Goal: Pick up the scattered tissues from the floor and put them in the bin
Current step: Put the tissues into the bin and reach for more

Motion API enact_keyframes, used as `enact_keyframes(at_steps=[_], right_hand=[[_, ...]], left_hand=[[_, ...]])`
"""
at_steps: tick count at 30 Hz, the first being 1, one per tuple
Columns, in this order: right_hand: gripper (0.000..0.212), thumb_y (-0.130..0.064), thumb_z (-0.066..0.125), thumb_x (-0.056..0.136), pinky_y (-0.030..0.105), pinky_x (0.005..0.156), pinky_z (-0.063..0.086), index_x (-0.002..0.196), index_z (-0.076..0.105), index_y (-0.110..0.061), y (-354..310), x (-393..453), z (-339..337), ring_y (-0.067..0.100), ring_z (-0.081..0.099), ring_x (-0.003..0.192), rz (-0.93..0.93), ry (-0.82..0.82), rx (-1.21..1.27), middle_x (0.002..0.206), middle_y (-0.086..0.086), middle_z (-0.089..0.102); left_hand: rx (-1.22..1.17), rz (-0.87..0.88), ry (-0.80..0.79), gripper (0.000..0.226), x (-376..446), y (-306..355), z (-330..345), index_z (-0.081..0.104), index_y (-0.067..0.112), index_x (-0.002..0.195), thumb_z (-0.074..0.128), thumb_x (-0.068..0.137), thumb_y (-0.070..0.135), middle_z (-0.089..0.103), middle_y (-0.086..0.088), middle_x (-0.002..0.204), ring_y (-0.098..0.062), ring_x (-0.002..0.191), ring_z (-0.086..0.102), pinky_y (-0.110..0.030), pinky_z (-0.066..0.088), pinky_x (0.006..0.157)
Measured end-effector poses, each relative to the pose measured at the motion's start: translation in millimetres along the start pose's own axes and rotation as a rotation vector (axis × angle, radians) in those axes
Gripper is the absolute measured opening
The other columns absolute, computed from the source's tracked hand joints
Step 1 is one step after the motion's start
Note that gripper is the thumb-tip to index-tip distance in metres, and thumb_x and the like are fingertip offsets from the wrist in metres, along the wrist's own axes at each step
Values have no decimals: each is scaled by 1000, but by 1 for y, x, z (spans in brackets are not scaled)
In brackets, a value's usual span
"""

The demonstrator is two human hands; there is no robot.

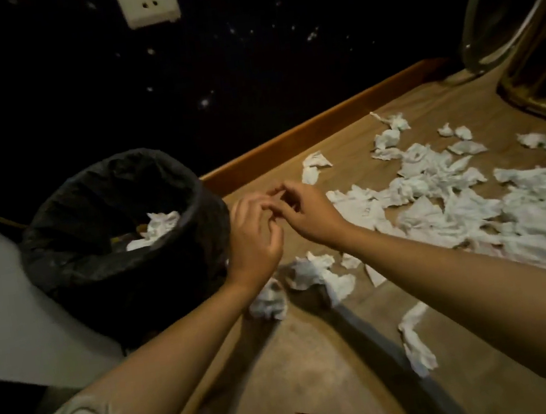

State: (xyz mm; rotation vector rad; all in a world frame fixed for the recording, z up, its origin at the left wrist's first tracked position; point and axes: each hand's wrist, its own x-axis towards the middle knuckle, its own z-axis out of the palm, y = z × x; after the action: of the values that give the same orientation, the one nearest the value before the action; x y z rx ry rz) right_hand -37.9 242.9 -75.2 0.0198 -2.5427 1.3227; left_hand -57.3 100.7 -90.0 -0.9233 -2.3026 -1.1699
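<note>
Several crumpled white tissues (pixel 453 205) lie scattered over the brown floor, mostly to the right. Two more crumpled tissues (pixel 310 271) sit just below my hands. A round bin (pixel 64 253) lined with a black bag stands at the left, with a white tissue (pixel 157 228) inside it. My left hand (pixel 254 233) and my right hand (pixel 306 213) meet in the air just right of the bin's rim, fingertips touching each other. Both hands have their fingers loosely curled and no tissue shows in either.
A wooden skirting board (pixel 323 125) runs along a dark wall with a white socket (pixel 146 2). A chair's metal and wooden legs (pixel 519 39) stand at the top right. A pale object (pixel 2 309) sits left of the bin.
</note>
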Motion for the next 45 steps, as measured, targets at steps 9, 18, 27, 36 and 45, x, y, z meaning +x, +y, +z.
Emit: enact_keyframes(at_steps=[9, 18, 27, 36, 45], right_hand=[[73, -81, 41, 80, 50, 119, 17, 136, 44, -35, 146, -195, -56, 11, 26, 139, 127, -355, -464, 148, -8, 39], [27, -29, 42, 98, 48, 99, 46, 120, 56, -19, 199, -270, -48, 18, 46, 124, 51, -327, -427, 133, 5, 52], [52, -49, 64, 86, 31, 87, 51, 128, 54, -19, 184, -129, -30, 16, 55, 108, 396, 144, -256, 122, 2, 56], [41, -52, 60, 87, 38, 81, 46, 100, 63, -13, 204, -139, 0, 27, 45, 111, 422, 67, -626, 122, 11, 50], [13, -24, 57, 92, 27, 64, 38, 83, 48, -25, 197, -177, -14, 12, 47, 76, 427, 41, -403, 80, -4, 52]], left_hand=[[345, -545, -512, 61, -110, -53, 99, 44, 21, 138, 61, 85, 45, 20, -13, 158, -30, 149, 1, -50, 9, 120], [266, -663, -274, 41, -177, -59, 96, 50, 13, 130, 60, 93, 26, 50, -13, 130, -32, 122, 45, -35, 34, 103], [126, -894, -194, 43, -176, -36, 93, 58, 24, 69, 70, 68, 66, 60, 1, 75, -20, 72, 58, -46, 54, 72], [15, -582, -226, 38, -104, -27, 136, 58, 18, 121, 65, 84, 25, 17, -9, 159, -25, 146, 18, -39, 16, 119], [-84, -485, -416, 28, -151, -19, 172, 64, 20, 97, 76, 72, 17, 55, 0, 114, -31, 120, 46, -16, 32, 97]])
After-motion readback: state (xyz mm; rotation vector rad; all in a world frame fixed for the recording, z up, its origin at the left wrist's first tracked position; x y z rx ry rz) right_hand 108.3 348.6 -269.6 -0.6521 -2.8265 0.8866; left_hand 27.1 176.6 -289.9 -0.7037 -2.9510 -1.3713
